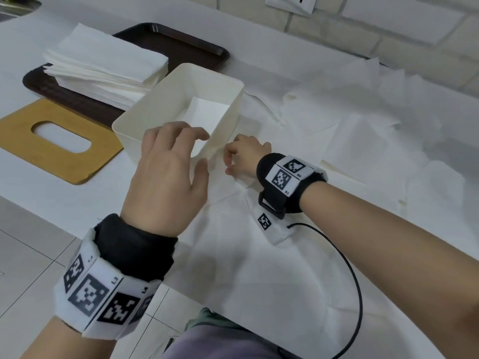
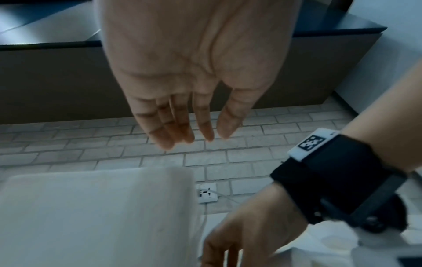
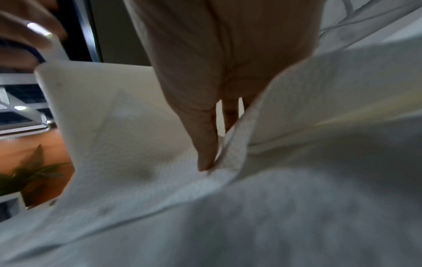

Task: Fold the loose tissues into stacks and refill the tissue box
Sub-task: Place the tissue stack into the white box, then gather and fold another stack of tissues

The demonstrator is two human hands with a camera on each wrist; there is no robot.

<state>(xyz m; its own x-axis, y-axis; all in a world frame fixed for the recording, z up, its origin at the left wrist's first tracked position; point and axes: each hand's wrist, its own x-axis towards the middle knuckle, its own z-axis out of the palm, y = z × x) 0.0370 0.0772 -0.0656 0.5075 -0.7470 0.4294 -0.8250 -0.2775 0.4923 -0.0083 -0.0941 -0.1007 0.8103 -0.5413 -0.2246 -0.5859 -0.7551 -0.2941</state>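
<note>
Lower centre of the head view, the left hand (image 1: 168, 177) hovers with fingers spread and relaxed, holding nothing, just over the near corner of the tissue box (image 1: 166, 104); the left wrist view confirms the palm open, fingers straight (image 2: 180, 124). Right beside it, mid-frame, the right hand (image 1: 243, 158) is down on the loose tissues (image 1: 259, 268), fingers curled into the sheet at the box's near right wall, though whether they actually pinch it cannot be told. In the right wrist view one fingertip (image 3: 206, 159) presses into a fold of embossed white paper, and the rest of that hand is hidden behind the raised sheet and blurred. The loose tissues spread crumpled and overlapping across the right half of the frame. The box is cream, open-topped, with a white sheet lying flat inside. Left of it lies the wooden lid (image 1: 51, 146) with its oval slot. Upper left, a neat tissue stack (image 1: 103, 66) sits on a dark tray (image 1: 181, 42).
</note>
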